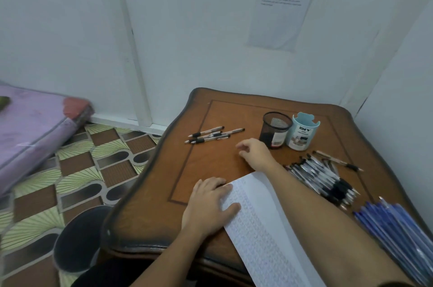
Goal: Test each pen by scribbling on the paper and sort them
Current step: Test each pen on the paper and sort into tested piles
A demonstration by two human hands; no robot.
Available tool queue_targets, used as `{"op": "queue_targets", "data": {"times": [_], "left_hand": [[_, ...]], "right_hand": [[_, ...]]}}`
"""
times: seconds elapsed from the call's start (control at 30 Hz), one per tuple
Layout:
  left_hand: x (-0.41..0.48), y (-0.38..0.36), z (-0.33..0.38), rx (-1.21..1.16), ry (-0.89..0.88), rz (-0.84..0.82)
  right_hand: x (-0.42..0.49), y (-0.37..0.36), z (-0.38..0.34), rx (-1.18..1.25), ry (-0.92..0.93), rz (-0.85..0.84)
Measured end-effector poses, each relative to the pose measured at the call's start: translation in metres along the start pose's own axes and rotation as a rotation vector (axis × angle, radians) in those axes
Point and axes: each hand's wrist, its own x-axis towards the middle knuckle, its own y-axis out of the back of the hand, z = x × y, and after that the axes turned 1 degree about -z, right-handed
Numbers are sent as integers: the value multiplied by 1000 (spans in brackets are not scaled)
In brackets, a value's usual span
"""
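Wooden table [210, 164] against white wall [187, 28], patterned floor [77, 169]; left grip [208, 207] spread flat on paper [264, 228]; right grip [255, 153] loose, empty.

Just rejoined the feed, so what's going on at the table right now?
The left hand presses flat on the scribbled paper. The right hand, empty, hovers near a small group of pens set apart at the far left. Piles of black pens and blue pens lie at the right.

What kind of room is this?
Probably a room in someone's home: a purple mattress lies on the patterned floor, near a carved brown wooden table holding clear black-grip pens.
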Motion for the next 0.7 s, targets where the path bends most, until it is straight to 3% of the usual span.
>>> {"op": "queue_targets", "data": {"times": [0.47,0.6,0.7], "left_hand": [[2,-2,-3,39,-10,-11],[2,-2,-4,47,-18,-4],[2,-3,-5,46,-20,-4]], "right_hand": [[63,-23,-15,-134,-13,-1],[45,-8,-9,101,23,20],[19,13,-10,565,-47,146]]}}
